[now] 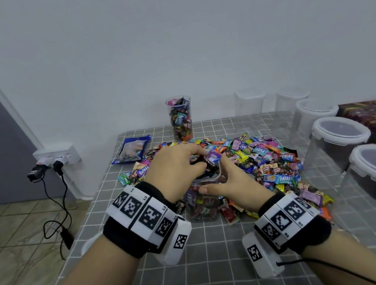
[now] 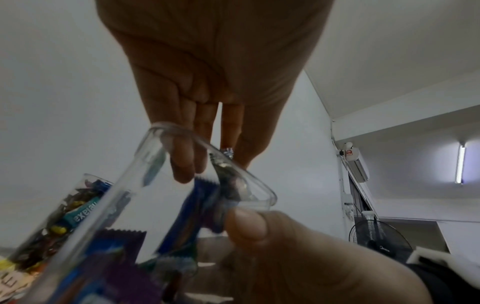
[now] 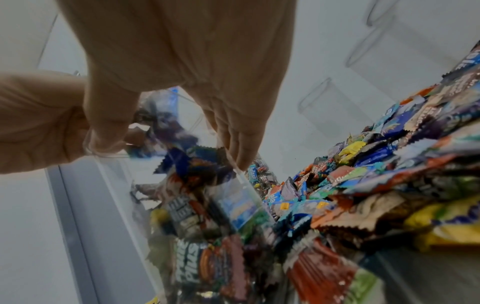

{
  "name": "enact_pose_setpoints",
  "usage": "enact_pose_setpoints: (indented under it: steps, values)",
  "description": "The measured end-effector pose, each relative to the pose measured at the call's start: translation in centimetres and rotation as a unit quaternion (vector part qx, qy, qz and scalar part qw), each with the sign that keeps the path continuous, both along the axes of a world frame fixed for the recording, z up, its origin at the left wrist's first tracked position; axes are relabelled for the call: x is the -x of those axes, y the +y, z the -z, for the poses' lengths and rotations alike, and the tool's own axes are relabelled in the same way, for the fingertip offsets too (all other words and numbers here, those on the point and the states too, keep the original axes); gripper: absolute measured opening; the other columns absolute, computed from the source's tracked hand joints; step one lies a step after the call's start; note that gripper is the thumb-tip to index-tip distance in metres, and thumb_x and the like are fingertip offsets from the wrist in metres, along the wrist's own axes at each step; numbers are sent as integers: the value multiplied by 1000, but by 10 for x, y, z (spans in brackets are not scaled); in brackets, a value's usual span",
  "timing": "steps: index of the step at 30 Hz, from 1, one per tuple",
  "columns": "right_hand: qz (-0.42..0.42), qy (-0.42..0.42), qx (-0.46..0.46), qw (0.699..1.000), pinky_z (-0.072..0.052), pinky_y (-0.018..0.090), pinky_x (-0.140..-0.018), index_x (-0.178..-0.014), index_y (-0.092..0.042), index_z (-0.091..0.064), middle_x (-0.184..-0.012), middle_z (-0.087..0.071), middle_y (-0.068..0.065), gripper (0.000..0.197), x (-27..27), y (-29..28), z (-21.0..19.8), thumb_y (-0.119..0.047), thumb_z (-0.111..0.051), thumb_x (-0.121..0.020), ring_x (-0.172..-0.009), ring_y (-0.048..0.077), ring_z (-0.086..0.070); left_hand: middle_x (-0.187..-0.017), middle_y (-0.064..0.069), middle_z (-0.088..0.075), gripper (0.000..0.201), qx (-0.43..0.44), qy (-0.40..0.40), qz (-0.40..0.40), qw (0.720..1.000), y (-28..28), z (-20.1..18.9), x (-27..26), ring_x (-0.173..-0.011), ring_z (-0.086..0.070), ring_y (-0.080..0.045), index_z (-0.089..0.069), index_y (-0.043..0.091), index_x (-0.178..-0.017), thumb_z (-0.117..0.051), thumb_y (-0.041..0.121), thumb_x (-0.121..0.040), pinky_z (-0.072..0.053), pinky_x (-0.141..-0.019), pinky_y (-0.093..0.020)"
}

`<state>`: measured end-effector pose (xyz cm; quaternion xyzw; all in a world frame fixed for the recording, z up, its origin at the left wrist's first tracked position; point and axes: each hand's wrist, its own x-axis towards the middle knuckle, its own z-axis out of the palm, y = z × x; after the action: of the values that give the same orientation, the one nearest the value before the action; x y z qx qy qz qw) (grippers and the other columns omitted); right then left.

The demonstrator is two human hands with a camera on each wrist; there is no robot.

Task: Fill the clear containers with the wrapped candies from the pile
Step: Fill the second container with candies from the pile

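Done: tall clear round jar (image 1: 180, 120) full.
Filling: clear square container (image 1: 202, 201); right hand (image 1: 227, 184) grips it, left hand (image 1: 176, 169) pinches wrapped candies (image 1: 209, 159).
Left: lidded clear tubs (image 1: 339, 135) unfilled; candy pile (image 1: 265, 157) large.

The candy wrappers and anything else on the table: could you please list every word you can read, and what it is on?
"Relaxa": teal wrapper in the filled tall jar.
"Relaxa": purple wrapper and blue wrapper in the candy pile.
"Plus": dark wrapper inside the held container.
Other wrappers and the blue bag: too blurred to read.
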<state>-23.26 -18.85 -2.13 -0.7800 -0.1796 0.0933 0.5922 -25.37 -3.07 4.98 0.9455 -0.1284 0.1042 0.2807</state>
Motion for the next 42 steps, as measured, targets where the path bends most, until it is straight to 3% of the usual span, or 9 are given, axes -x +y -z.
enact_pose_setpoints:
  steps: [3,7,10,15,19,23,28,36,42]
  values:
    - [3,-2,-21,1000,-45,43,-102,-135,-31,-39,-124,-60,-7,79,-1,1,2,-24,-81,-69,-115,12,-58,-82,8,-68,25,24,10,7,1000,1,-1,1,-82,-62,-8,-68,32,-109,-63,25,-85,-47,-79,-26]
    - [7,-9,-8,1000,-42,44,-104,-138,-33,-36,-129,-55,-10,88,-2,2,4,-40,-82,-63,-120,9,-53,-88,14,-67,23,83,-1,9,997,2,2,-1,-84,-64,-6,-69,26,-109,-62,23,-87,-48,-85,-27]
    - [12,-2,12,1000,-42,32,-104,-140,-32,-33,-123,-55,-17,86,-3,1,3,-37,-81,-69,-115,-3,-52,-87,18,-67,18,131,-52,-17,990,7,3,-3,-80,-63,-4,-71,26,-102,-60,21,-89,-51,-82,-30]
    - [-8,-29,56,998,-38,-1,-81,-132,-30,-37,-114,-50,-28,69,-2,-5,-4,-21,-77,-77,-101,-21,-50,-79,9,-68,24,98,-60,-101,988,29,4,-6,-74,-62,-12,-69,29,-104,-50,20,-92,-50,-74,-32]
    - [-31,-62,135,988,-37,28,-106,-138,-29,-33,-134,-47,-12,78,-7,-10,-7,-34,-78,-74,-124,7,-44,-107,2,-67,35,4,4,-124,992,44,18,-11,-85,-61,-18,-59,30,-120,-48,16,-90,-49,-80,-35]
    - [-52,-36,258,964,-29,42,-112,-145,-28,-26,-143,-34,-7,101,-16,-18,-6,-55,-78,-63,-134,15,-31,-132,1,-54,49,-63,87,-130,986,52,38,-14,-96,-59,-20,-45,30,-132,-54,19,-85,-48,-83,-35]
    - [-56,-56,439,895,-26,41,-113,-151,-23,-9,-154,-14,0,104,-20,-24,-7,-41,-76,-73,-141,21,-14,-144,0,-40,73,-144,177,-97,969,56,63,-26,-123,-47,-21,-31,29,-142,-67,37,-79,-43,-98,-39]
    - [-88,-26,579,811,-26,54,-112,-150,-29,7,-159,8,3,116,-23,-15,4,-50,-75,-71,-146,27,4,-156,-3,-12,106,-274,272,-66,920,51,86,-32,-140,-20,-32,-15,32,-147,-76,56,-63,-35,-107,-49]
    - [-97,-17,606,789,-26,54,-112,-151,-27,5,-159,9,6,115,-27,-9,14,-48,-75,-72,-145,30,2,-158,-8,2,106,-315,322,-71,890,46,90,-32,-139,-25,-36,-1,44,-147,-73,53,-70,-39,-103,-52]
